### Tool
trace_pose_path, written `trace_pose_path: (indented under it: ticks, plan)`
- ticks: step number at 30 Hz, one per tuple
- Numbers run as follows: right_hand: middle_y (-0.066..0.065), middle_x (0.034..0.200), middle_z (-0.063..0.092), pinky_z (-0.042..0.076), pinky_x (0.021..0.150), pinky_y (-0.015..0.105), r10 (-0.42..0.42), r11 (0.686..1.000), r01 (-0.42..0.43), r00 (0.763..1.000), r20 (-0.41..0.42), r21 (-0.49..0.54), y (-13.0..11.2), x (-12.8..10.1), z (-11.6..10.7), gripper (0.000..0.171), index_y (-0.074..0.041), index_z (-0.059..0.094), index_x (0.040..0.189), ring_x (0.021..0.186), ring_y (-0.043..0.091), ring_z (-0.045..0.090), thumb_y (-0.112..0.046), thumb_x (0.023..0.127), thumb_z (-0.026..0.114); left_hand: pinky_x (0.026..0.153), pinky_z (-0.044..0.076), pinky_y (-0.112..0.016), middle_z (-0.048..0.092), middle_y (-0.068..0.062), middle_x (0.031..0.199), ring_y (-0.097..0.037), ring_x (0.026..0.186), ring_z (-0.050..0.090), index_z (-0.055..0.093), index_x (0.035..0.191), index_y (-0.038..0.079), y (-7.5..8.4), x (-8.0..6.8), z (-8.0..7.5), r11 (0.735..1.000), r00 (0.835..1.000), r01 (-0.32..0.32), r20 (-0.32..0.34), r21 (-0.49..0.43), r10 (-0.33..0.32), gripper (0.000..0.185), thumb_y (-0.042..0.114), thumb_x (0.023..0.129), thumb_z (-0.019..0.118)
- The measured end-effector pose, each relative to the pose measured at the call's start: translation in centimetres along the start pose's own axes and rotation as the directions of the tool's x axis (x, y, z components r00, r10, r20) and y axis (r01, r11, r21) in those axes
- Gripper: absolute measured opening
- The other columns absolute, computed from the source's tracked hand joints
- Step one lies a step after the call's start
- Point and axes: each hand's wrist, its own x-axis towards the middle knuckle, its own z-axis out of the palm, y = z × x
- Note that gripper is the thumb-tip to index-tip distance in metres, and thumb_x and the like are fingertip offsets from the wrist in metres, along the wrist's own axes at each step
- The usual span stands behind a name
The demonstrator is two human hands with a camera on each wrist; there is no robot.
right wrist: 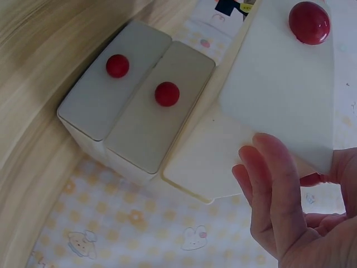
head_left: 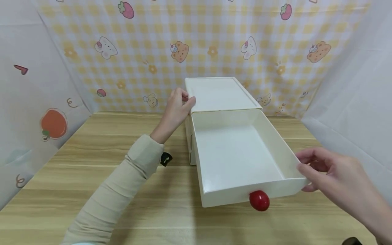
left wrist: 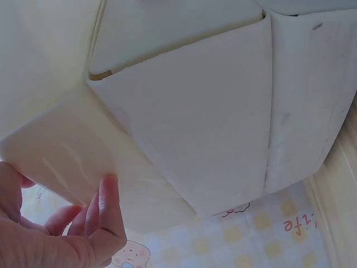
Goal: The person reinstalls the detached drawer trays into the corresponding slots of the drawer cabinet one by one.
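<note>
A white drawer cabinet (head_left: 222, 93) stands at the back middle of the table, its top drawer (head_left: 239, 153) pulled far out toward me. A glossy red knob (head_left: 259, 200) sits on that drawer's front panel. My right hand (head_left: 333, 173) grips the drawer's front right corner; in the right wrist view its fingers (right wrist: 268, 173) reach beneath the drawer. My left hand (head_left: 177, 107) holds the cabinet's upper left edge, thumb by the top panel. Seen from the left wrist, its bent fingers (left wrist: 109, 195) touch a white panel. Part of the cabinet's left side is hidden by my left arm.
Two lower drawers with red knobs, a left knob (right wrist: 117, 66) and a right knob (right wrist: 167, 94), are closed in the right wrist view. A wooden table (head_left: 128, 190) lies underneath. Behind hangs a yellow checked curtain (head_left: 211, 68). A black strap (head_left: 165, 158) shows beside my left sleeve.
</note>
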Motion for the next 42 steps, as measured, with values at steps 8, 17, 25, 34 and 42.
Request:
trace_pose_path:
  ticks: [8,17,25,34,42]
  plan:
    - [-0.009,0.081,0.068,0.055,0.05,0.029,0.025,1.0,-0.025,1.0,0.001,0.015,0.2,0.5,-0.1,0.013,-0.013,0.062,0.103,0.06,0.01,0.065,-0.016,0.09,0.06,0.077,0.049,-0.029,0.044,-0.016,0.115,-0.024,0.097,0.049,0.044,0.107,-0.003,0.0,0.0,0.1,1.0,1.0,-0.004,-0.006,-0.008,0.004,0.032,0.023,0.089,0.049]
    - [-0.013,0.079,0.066,0.055,0.051,0.029,0.05,0.995,-0.051,0.999,0.008,0.081,-0.5,1.5,0.5,0.016,-0.007,0.061,0.105,0.059,0.01,0.065,-0.012,0.09,0.057,0.071,0.05,-0.027,0.044,-0.015,0.115,-0.022,0.086,0.053,0.043,0.108,-0.002,0.0,0.0,0.1,1.0,1.0,0.004,-0.002,-0.009,-0.004,0.031,0.023,0.09,0.048]
    - [-0.008,0.083,0.063,0.056,0.051,0.031,0.035,0.991,-0.036,0.999,0.006,0.126,-0.6,1.9,1.7,0.015,-0.008,0.06,0.105,0.062,0.01,0.066,-0.01,0.09,0.056,0.075,0.049,-0.028,0.044,-0.015,0.115,-0.023,0.094,0.051,0.043,0.108,-0.001,0.1,0.0,0.0,1.0,1.0,0.013,0.006,-0.003,-0.013,0.031,0.024,0.09,0.048]
    - [-0.009,0.084,0.063,0.056,0.052,0.03,0.052,0.993,-0.052,0.999,0.002,0.11,-0.7,2.5,1.8,0.017,-0.007,0.06,0.106,0.063,0.009,0.066,-0.011,0.091,0.053,0.076,0.047,-0.029,0.045,-0.016,0.113,-0.024,0.096,0.048,0.044,0.108,-0.003,0.1,0.1,0.0,1.0,1.0,-0.011,0.0,0.029,0.011,0.033,0.024,0.09,0.046]
    - [-0.004,0.084,0.063,0.056,0.052,0.029,0.062,0.992,-0.061,0.998,-0.002,0.108,-1.3,3.2,1.6,0.019,-0.003,0.061,0.106,0.062,0.007,0.065,-0.011,0.091,0.052,0.077,0.048,-0.03,0.044,-0.017,0.114,-0.026,0.098,0.051,0.044,0.109,-0.004,-0.1,0.2,0.1,0.999,1.0,-0.019,0.007,0.032,0.018,0.034,0.024,0.091,0.046]
